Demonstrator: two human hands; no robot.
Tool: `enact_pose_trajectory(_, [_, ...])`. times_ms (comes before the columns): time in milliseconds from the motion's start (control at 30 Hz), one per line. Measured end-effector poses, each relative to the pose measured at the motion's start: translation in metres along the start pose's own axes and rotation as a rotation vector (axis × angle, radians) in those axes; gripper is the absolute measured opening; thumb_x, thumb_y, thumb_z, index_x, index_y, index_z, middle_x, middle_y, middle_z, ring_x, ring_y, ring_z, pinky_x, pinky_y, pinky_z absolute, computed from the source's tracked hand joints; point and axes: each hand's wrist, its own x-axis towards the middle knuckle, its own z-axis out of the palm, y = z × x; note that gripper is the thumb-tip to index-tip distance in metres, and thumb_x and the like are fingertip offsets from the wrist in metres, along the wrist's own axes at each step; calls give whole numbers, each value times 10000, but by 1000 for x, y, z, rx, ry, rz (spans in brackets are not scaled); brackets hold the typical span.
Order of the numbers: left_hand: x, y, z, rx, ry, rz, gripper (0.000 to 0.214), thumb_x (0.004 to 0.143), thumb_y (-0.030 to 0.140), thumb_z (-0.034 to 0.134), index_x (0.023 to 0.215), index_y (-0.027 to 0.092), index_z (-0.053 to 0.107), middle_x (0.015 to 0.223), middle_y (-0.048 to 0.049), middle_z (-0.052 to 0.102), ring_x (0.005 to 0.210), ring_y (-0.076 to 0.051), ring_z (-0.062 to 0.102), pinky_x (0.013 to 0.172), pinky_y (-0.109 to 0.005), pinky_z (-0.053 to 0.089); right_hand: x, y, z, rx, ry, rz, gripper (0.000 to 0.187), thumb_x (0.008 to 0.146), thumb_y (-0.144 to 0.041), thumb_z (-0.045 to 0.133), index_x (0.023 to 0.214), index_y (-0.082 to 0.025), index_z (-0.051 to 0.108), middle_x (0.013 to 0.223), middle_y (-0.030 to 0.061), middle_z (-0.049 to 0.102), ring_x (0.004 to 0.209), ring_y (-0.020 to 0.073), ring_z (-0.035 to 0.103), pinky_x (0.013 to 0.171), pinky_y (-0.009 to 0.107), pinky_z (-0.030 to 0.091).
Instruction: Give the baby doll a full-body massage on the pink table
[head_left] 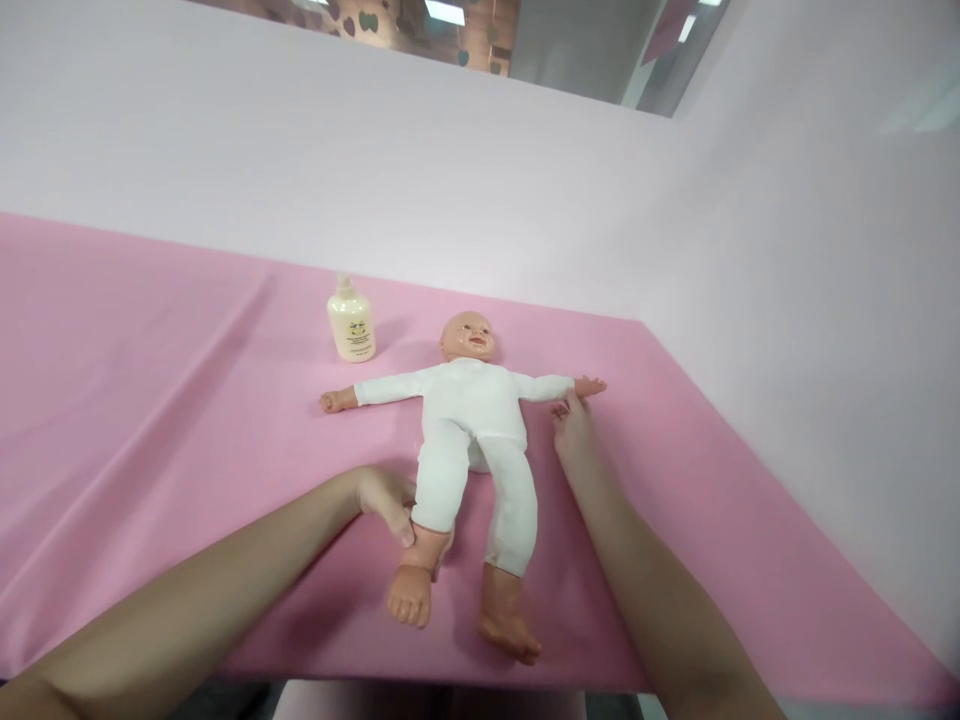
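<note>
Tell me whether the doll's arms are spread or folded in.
Spread: the doll lies with both white sleeves stretched out sideways from its body, the right hand at one cuff.

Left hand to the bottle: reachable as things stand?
Probably yes, but it would have to let go first: the left hand is wrapped around the doll's leg. The doll's arm stretches across the way to the bottle; reaching over it looks feasible.

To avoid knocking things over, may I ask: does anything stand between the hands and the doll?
Nothing visible does. The left hand holds the doll around one ankle, and the right hand touches its sleeve near the wrist. The bottle stands apart, left of its head.
</note>
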Motion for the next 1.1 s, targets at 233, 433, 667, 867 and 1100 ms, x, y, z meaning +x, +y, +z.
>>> enact_pose_trajectory(233, [4,12,0,-113,-135,117,566,583,632,816,915,189,696,810,-149,736,982,-401,702,942,-540,527,-9,-3,2,-53,-39,-90,355,835,-419,683,1145,-274,590,1045,3,654,718,129,589,713,291,536])
enact_pose_trajectory(433, [4,-4,-5,-283,112,399,601,613,801,647,761,223,568,532,-53,583,792,-297,627,925,-517,527,-23,-11,9,-256,-80,-297,367,827,-454,690,1110,-246,582,1061,26,643,785,141,588,751,314,542])
enact_pose_trajectory(667, [5,-4,-11,-341,284,443,604,692,806,589,761,207,551,503,-9,501,778,-267,582,951,-506,501,-30,-4,12,-446,-320,-484,508,852,-477,692,1265,-213,557,849,-11,598,667,144,536,651,306,497])
enact_pose_trajectory(867, [7,-5,-10,-346,343,461,600,721,790,568,747,190,573,525,-8,498,760,-253,571,951,-492,489,-39,1,13,-673,-477,-766,365,891,-400,659,1229,-265,634,971,31,661,681,151,553,755,362,557])
enact_pose_trajectory(1100, [7,-3,-9,-309,347,460,597,744,782,550,764,186,581,552,-15,510,767,-263,570,945,-495,474,-50,-7,17,-737,-585,-873,301,963,-386,592,1231,-262,650,1241,105,660,775,169,609,786,359,575])
